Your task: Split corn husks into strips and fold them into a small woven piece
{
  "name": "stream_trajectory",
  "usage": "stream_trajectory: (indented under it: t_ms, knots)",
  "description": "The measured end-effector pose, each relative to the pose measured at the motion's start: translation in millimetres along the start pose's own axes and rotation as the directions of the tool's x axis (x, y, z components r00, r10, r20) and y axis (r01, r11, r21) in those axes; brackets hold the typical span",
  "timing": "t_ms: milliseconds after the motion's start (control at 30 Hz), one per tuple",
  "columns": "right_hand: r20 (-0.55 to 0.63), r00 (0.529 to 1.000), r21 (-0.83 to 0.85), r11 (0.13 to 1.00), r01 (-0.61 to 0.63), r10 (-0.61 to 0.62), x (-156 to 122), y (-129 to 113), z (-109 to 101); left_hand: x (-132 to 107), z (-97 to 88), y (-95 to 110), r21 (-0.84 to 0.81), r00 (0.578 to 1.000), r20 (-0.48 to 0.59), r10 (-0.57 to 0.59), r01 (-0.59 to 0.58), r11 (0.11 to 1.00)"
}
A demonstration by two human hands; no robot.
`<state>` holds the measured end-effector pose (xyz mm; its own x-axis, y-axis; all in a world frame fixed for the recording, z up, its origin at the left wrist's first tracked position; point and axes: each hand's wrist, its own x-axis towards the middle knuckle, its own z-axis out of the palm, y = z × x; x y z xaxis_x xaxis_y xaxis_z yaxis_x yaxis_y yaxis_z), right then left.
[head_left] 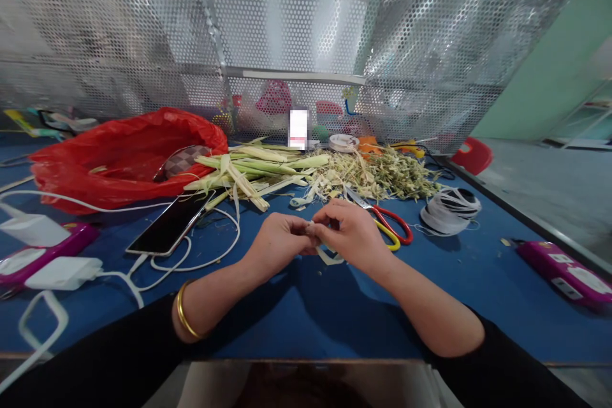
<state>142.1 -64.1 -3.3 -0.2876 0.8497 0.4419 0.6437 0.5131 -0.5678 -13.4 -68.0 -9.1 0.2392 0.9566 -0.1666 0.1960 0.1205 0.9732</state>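
Note:
My left hand point(282, 239) and my right hand point(351, 229) meet over the middle of the table, fingertips pinched together. Both grip a small pale strip point(329, 258) that looks like dried husk; its end hangs below my right fingers, and most of it is hidden. Just past my right hand lie scissors point(396, 226) with one red and one yellow handle loop, blades partly covered. Long pale-green husk strips point(253, 172) are piled beyond my hands. Next to them is a heap of dried plant stems point(377, 172).
On the left are a red plastic bag point(119, 153), a phone point(174, 223) with white cables, and a purple power strip point(48, 255). A roll of white cord point(449, 210) and another purple power strip point(568, 274) are on the right. A perforated silvery sheet point(296, 19) hangs behind.

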Motion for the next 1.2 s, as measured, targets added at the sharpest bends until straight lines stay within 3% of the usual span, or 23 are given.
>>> stream_trajectory:
  t_ms: [133, 267, 367, 533, 667, 867, 1000, 1200]
  knots:
    - [0.019, 0.994, 0.163, 0.981, -0.105, 0.104, 3, 1, 0, -1, 0.1, -2, 0.025, 0.999, 0.046, 0.028, -0.029, 0.999]
    - [0.056, 0.978, 0.316, 0.925, -0.21, 0.203, 5, -1, -4, -3, 1.2, -4, 0.118, 0.981, 0.173, 0.088, -0.109, 0.987]
    - [0.088, 0.975, 0.263, 0.939, -0.222, 0.206, 6, -1, -9, -5, 2.9, -4, 0.159, 0.975, 0.2, 0.097, -0.13, 0.979]
    - [0.186, 0.973, 0.105, 0.982, -0.155, 0.134, 5, -1, -12, -2, -0.7, -3, 0.147, 0.994, 0.087, 0.066, -0.079, 0.986]
    - [0.187, 0.975, 0.172, 0.973, -0.154, 0.122, 4, -1, -6, -2, -2.3, -5, 0.126, 0.99, 0.116, 0.079, -0.094, 0.988]
    - [0.091, 0.968, 0.543, 0.804, -0.243, 0.232, 5, -3, 2, -6, 4.1, -7, 0.162, 0.959, 0.273, 0.077, -0.125, 0.979]
    - [0.066, 0.948, 0.694, 0.668, -0.268, 0.312, 6, -5, -1, -8, 6.4, -8, 0.139, 0.948, 0.319, 0.007, -0.054, 0.989]
    - [-0.055, 0.924, 0.866, 0.478, -0.144, 0.378, 10, -3, -7, -9, 4.8, -4, 0.096, 0.899, 0.436, -0.039, -0.003, 0.995]
